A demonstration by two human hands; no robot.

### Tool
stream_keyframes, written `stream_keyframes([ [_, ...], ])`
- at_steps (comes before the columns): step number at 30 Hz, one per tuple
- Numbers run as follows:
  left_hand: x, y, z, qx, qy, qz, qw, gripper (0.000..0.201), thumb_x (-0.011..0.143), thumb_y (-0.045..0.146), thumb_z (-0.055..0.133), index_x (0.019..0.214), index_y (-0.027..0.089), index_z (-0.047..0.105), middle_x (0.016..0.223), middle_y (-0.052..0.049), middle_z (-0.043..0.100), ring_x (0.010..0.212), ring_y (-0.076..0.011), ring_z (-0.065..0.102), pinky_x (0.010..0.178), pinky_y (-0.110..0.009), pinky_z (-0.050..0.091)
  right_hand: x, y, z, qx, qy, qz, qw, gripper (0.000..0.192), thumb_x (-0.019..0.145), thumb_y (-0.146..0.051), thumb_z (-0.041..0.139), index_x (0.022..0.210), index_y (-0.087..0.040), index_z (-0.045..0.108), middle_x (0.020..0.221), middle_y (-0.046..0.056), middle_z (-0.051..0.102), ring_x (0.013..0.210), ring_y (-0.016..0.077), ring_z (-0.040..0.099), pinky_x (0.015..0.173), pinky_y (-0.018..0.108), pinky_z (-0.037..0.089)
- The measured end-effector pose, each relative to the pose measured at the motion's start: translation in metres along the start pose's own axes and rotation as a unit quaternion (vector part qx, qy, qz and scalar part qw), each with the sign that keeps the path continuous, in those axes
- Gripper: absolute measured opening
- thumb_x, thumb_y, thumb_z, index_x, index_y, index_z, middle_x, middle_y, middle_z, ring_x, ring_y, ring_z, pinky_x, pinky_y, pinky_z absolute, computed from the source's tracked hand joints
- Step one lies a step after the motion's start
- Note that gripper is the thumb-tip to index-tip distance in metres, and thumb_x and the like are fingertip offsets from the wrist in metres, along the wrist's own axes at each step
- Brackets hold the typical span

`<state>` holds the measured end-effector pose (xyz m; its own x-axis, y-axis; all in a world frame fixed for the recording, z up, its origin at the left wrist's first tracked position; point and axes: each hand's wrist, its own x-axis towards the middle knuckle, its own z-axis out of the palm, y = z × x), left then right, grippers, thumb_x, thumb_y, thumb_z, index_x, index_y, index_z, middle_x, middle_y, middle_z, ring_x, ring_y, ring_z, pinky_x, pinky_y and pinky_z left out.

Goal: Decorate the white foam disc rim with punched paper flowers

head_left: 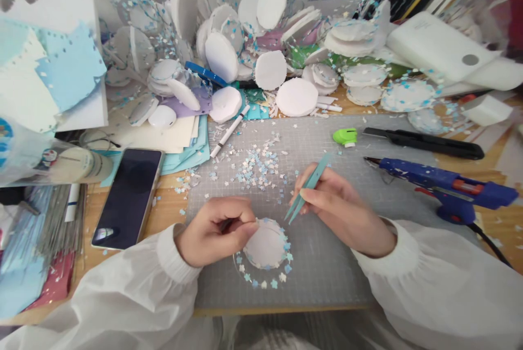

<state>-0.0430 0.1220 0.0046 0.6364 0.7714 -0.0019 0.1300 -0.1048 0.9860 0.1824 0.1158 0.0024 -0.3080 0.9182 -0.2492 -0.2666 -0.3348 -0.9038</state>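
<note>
Both forearms, in loose white sleeves, come in from the near edge of the bench and meet over a grey cutting mat (327,263). The left hand (216,230) lies knuckles-up, wrist bent inward, its fingers curled and its grip pressed together on the upper left edge of a white foam disc (265,245) — the disc lies flat on the mat just in front of the person, ringed by a thin wire loop dotted with small blue and white paper flowers (281,276).

The right hand (339,211) angles in from the right, palm turned down, and pinches a pair of teal tweezers (308,186) between thumb and forefinger. The tweezers slant down and left, their tips just above the disc's upper right rim; whether the tips hold anything I cannot tell.

Beyond the hands, a scatter of tiny punched flowers (255,167) lies loose on the mat. A white marker pen (229,132) rests at the mat's far left corner, a small green tool (345,136) near its far right. To the right lie a black craft knife (425,142) and a blue glue gun (445,181). A dark smartphone (128,195) lies face-up on the left. At the back, a heap of white foam discs (265,40) is piled up — some wired with the same flowers.
</note>
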Motion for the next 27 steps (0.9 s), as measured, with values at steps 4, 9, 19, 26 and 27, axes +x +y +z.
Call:
stream_keyframes([
  [4,0.000,0.000,0.000,-0.010,0.008,-0.011,1.000,0.028,0.084,0.019,0.050,0.057,0.016,0.043,0.055,0.003,0.039,0.049,-0.0080,0.033,0.046,-0.023,0.028,0.001,-0.002,-0.001,0.015,0.030,-0.009,0.999,0.021,0.077,-0.036,0.070,0.079,-0.020,0.058,0.073,0.000,0.056,0.062,0.0109,0.052,0.057,0.026,0.044],
  [9,-0.001,-0.001,0.001,-0.011,0.012,-0.010,1.000,0.029,0.084,0.019,0.048,0.057,0.017,0.039,0.055,0.004,0.036,0.050,-0.0082,0.031,0.047,-0.023,0.027,0.002,0.001,-0.001,-0.002,0.053,-0.030,0.998,0.017,0.077,-0.034,0.071,0.085,-0.022,0.061,0.079,0.001,0.061,0.064,0.0112,0.054,0.058,0.026,0.045],
  [19,-0.003,-0.003,0.000,-0.016,0.013,-0.024,0.999,0.029,0.084,0.021,0.048,0.057,0.017,0.039,0.056,0.004,0.035,0.051,-0.0080,0.030,0.048,-0.023,0.026,0.001,0.005,-0.005,-0.238,0.163,-0.298,0.910,0.016,0.076,-0.011,0.069,0.078,-0.022,0.058,0.081,0.002,0.067,0.081,0.0190,0.068,0.074,0.033,0.055],
  [26,-0.002,-0.001,0.002,0.009,0.011,-0.029,0.999,0.028,0.085,0.022,0.049,0.059,0.016,0.042,0.057,0.003,0.038,0.051,-0.0079,0.032,0.047,-0.022,0.027,0.003,0.009,-0.004,-0.421,0.124,-0.338,0.832,0.014,0.076,-0.010,0.067,0.080,-0.023,0.063,0.081,0.003,0.072,0.074,0.0181,0.067,0.068,0.032,0.052],
  [27,-0.002,-0.001,0.002,0.015,0.009,-0.026,0.999,0.027,0.085,0.021,0.049,0.059,0.016,0.043,0.057,0.003,0.038,0.051,-0.0077,0.032,0.047,-0.022,0.027,0.003,0.010,-0.005,-0.432,0.123,-0.344,0.825,0.014,0.076,-0.010,0.067,0.081,-0.023,0.064,0.081,0.003,0.072,0.075,0.0185,0.067,0.069,0.033,0.051],
])
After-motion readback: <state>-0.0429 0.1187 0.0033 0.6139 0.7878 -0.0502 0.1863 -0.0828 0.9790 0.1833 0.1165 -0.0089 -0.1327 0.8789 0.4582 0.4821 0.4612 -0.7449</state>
